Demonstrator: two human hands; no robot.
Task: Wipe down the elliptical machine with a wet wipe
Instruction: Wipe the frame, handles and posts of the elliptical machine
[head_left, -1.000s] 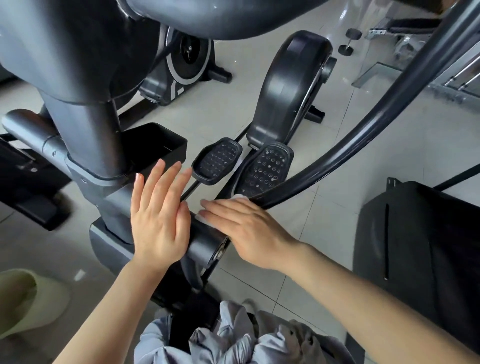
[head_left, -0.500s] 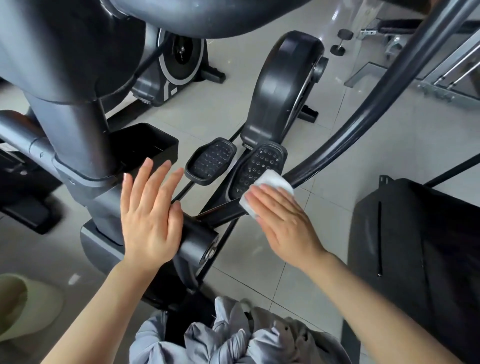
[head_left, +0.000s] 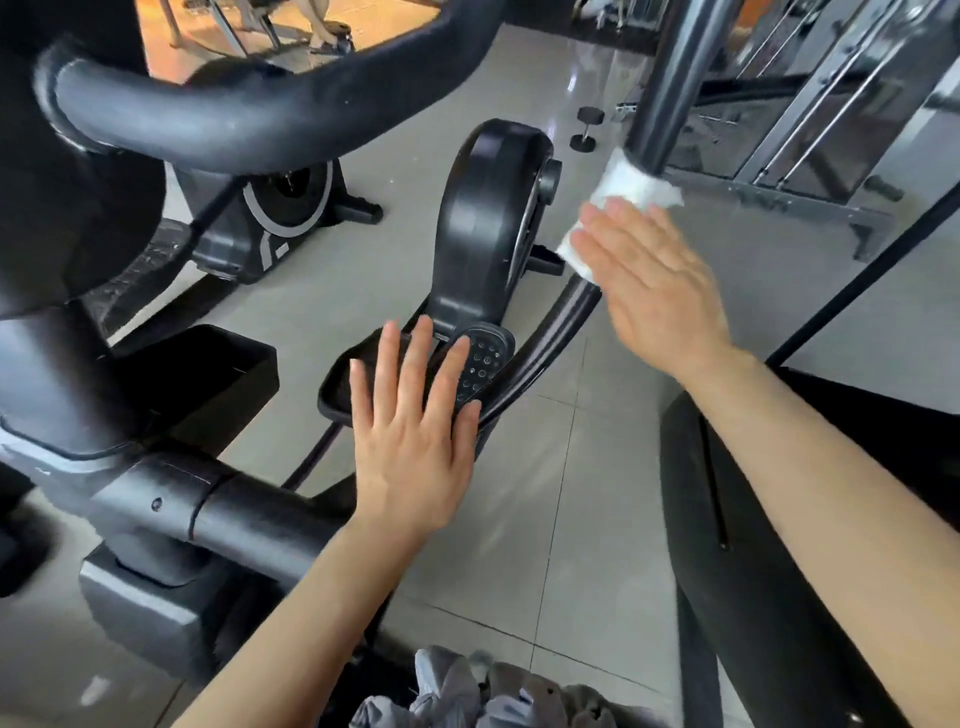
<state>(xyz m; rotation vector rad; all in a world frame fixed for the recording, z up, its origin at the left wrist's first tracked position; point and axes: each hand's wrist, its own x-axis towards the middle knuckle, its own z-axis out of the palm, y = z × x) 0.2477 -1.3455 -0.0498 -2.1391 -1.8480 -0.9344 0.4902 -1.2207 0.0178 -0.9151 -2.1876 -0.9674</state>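
The right hand (head_left: 655, 283) lies flat with its fingers straight and close together, pressing a white wet wipe (head_left: 618, 200) against the curved black swing arm (head_left: 660, 98) of the elliptical machine (head_left: 488, 223); the wipe is folded round the near side of the bar at upper right, bunched where it meets the tube, and part of it is hidden under the fingers. Below the wipe the bar bends down and to the left toward the studded pedal (head_left: 480, 366). The left hand (head_left: 415, 431) is spread open with fingers straight and apart, held in front of the two pedals near the middle; whether it touches anything I cannot tell, and it holds nothing. The black flywheel housing stands upright behind the pedals. At upper left a thick padded handlebar (head_left: 249, 122) curves across, and at lower left the machine's post and a horizontal black tube (head_left: 244, 525) run toward the left forearm. Farther back on the left sits another exercise machine with a grey-ringed wheel (head_left: 285, 202). A small dumbbell (head_left: 587, 127) rests on the pale tiled floor (head_left: 587, 519) at the far middle, and a metal weight rack (head_left: 810, 119) fills the far right. A dark treadmill deck (head_left: 769, 571) lies along the near right, partly under the right forearm. Crumpled grey clothing (head_left: 483, 691) shows at the bottom edge
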